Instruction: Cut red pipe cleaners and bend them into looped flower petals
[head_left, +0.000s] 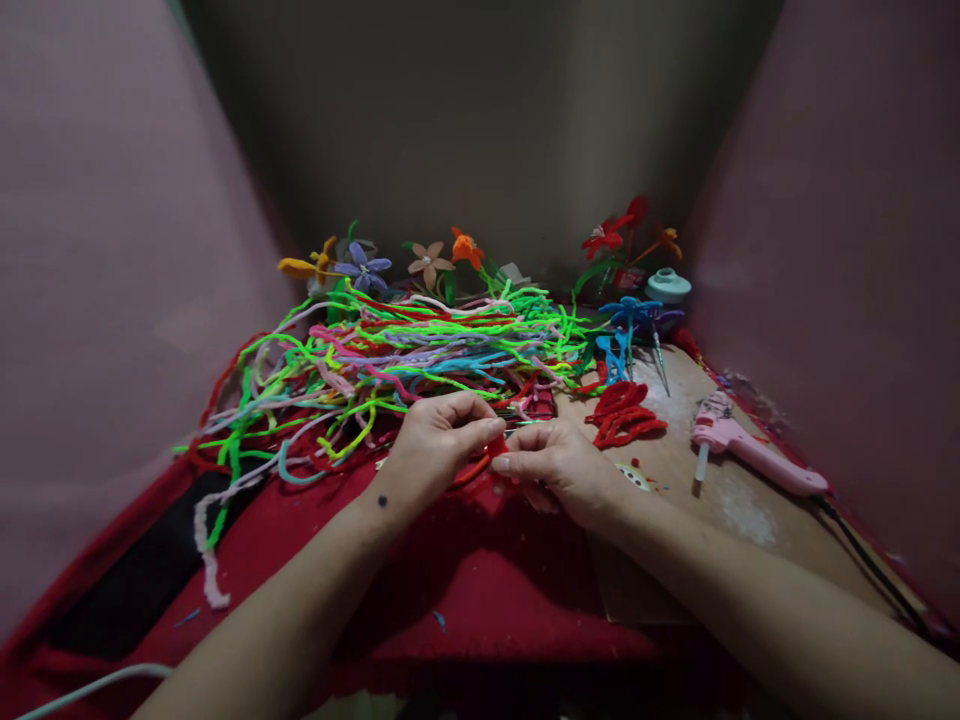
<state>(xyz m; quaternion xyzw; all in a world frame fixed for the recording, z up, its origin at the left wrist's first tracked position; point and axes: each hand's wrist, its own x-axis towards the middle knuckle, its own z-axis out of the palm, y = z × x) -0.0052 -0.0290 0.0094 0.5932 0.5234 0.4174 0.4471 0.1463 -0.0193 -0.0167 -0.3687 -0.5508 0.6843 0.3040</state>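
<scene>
Near the middle of the view, my left hand [442, 440] pinches a short red pipe cleaner [474, 470] between thumb and fingers. My right hand [559, 465] meets it from the right, its thumb and forefinger closed on the same red piece. The fingertips nearly touch and hide part of it. Behind my hands lies a large heap of fuzzy pipe cleaners [450, 340] in green, red, pink, blue and lilac. Several bent red loops [626, 415] rest on a brown board just right of my hands.
A pink glue gun [757, 455] with a black cord lies on the brown board [675, 520] at the right. Blue fuzzy flowers [634, 312] stand beyond the loops, near a pale green jar [669, 286]. More flowers, including an orange one [466, 248], line the back. Red cloth [510, 600] covers the table.
</scene>
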